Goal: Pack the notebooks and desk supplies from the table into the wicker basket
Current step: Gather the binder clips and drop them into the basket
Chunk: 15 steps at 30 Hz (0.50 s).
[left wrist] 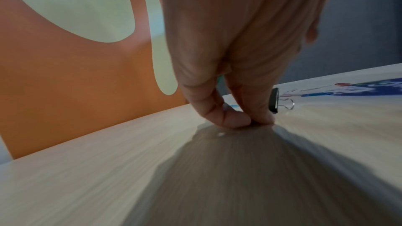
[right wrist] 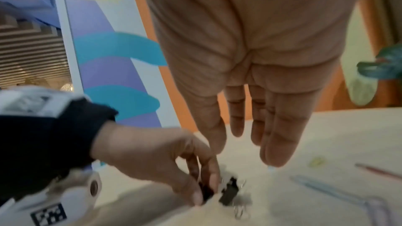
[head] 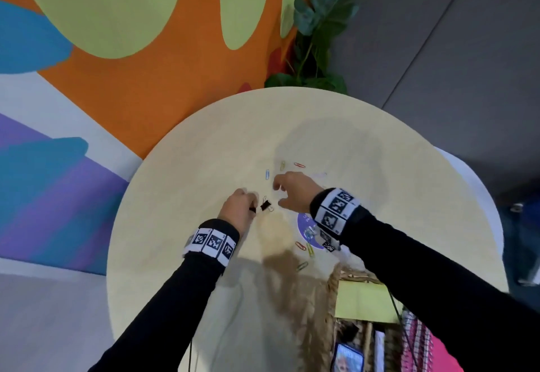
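Note:
My left hand pinches a small black binder clip between thumb and fingers, right down at the round table. In the left wrist view the fingertips press together on the tabletop. A second black binder clip lies just to the right of it. My right hand hovers above and beyond that clip, fingers straight and holding nothing. The wicker basket stands at the table's near right.
Coloured paper clips lie beyond my right hand: blue, yellow, red. More lie by a purple round sticker. The basket holds yellow sticky notes and a pink spiral notebook. A plant stands behind the table.

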### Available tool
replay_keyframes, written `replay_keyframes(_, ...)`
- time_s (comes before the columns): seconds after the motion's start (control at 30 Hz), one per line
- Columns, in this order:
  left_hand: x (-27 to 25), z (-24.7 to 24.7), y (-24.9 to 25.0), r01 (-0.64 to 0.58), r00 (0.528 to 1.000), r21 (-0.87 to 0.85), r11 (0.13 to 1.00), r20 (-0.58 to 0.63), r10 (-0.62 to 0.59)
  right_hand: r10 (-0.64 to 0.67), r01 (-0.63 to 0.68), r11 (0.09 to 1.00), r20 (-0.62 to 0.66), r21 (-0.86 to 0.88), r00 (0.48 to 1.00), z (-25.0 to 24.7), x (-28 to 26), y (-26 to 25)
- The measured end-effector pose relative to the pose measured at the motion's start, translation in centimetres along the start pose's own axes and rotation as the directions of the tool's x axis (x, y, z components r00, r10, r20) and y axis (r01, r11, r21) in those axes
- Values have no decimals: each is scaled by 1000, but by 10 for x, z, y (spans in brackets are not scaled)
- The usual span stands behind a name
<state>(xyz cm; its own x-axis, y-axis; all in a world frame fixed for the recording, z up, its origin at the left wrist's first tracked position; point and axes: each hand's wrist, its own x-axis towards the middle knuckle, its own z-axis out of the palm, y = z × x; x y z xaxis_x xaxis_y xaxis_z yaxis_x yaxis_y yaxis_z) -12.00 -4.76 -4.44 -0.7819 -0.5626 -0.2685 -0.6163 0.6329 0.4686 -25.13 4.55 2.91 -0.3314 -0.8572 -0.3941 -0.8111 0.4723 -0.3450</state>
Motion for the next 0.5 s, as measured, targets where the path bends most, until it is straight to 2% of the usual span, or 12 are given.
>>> replay_keyframes(0.2,-6,3,-6,-26,999,-103,994,-29,23,12,19,989,202,-150,979,35,48,-23)
replay_keyframes(0.27,-7,4,-10,-25,999,-116,993,-31,22,3,47,975,227,-215,974,41,51,-24)
replay_keyframes(0.4,-19,9,-9,-24,998,-128,991,-57,17,8,62,955,235,-290,972,29,39,-27)
replay_keyframes(0.5,-30,8,1,-45,995,-185,982,-95,28,-18,29,993,91,-113,996,2,4,-20)
